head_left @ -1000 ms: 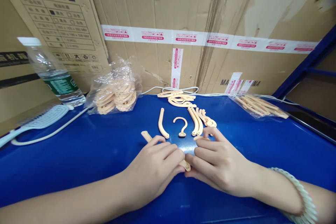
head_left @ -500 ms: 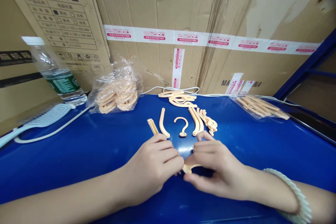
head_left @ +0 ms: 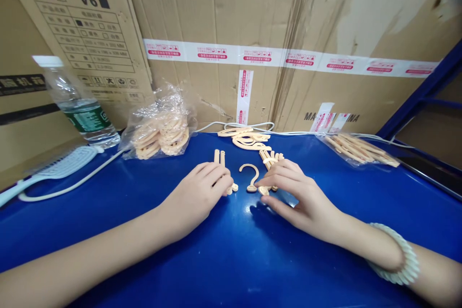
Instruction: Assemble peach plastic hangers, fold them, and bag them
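My left hand (head_left: 205,185) is closed with its fingers curled down over two slim peach-coloured hanger arms (head_left: 219,156). Their upper ends stick out beyond my fingers, and the rounded lower ends show beside my fingertips. My right hand (head_left: 299,195) pinches a small hanger hook with an oval base (head_left: 264,191) between thumb and fingers, just above the table; much of it is hidden. Another hanger hook (head_left: 254,173) lies between my hands, its curve pointing away from me. More hanger arms (head_left: 263,155) lie partly hidden behind my right hand.
Several loose peach pieces (head_left: 249,140) lie at the back of the blue table (head_left: 216,260). A bag of rounded pieces (head_left: 160,134) and a bag of slim pieces (head_left: 361,149) flank them. Left stand a water bottle (head_left: 88,115) and a hairbrush (head_left: 65,163). A cardboard wall (head_left: 216,14) closes the back.
Both hands have moved apart and away from me. My left hand has brought its hanger arm alongside the one on the table; my right hand has carried its hook beside the other hook.
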{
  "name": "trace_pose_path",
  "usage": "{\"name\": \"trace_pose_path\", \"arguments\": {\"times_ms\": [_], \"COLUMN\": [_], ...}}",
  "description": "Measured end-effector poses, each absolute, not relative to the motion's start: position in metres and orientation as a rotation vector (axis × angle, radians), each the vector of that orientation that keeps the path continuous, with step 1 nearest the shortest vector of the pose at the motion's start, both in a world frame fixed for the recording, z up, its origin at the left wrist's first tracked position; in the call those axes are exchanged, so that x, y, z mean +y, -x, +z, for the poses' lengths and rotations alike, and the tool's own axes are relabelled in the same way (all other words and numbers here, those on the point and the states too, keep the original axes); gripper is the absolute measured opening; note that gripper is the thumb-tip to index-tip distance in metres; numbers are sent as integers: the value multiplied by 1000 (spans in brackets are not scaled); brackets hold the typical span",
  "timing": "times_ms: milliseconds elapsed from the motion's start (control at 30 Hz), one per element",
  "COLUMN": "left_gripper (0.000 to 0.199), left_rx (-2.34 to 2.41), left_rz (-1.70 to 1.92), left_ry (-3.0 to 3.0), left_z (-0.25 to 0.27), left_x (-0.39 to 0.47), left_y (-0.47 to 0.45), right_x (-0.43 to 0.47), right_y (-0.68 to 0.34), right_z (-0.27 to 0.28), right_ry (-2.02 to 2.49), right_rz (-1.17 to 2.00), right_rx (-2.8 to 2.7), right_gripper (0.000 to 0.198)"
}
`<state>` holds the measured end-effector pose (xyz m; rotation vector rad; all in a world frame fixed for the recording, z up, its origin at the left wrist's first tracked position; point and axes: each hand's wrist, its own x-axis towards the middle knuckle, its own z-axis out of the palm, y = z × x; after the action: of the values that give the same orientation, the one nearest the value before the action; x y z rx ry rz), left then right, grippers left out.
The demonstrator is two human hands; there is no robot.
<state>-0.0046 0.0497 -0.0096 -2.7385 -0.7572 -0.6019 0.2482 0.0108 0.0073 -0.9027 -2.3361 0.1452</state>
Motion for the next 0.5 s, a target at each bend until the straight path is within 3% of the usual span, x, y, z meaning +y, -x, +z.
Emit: {"name": "trace_pose_path", "arguments": {"times_ms": [500], "left_gripper": [24], "left_rx": [-936], "left_rz": [-815], "left_ry": [2915], "left_z": [-14], "left_x": [45], "left_y": [-2], "right_x": [28], "right_y": [-238], "right_z": [-7], "right_ry": [990], "right_rz": [-181], "right_rx": [-2410], "right_gripper": [18]}}
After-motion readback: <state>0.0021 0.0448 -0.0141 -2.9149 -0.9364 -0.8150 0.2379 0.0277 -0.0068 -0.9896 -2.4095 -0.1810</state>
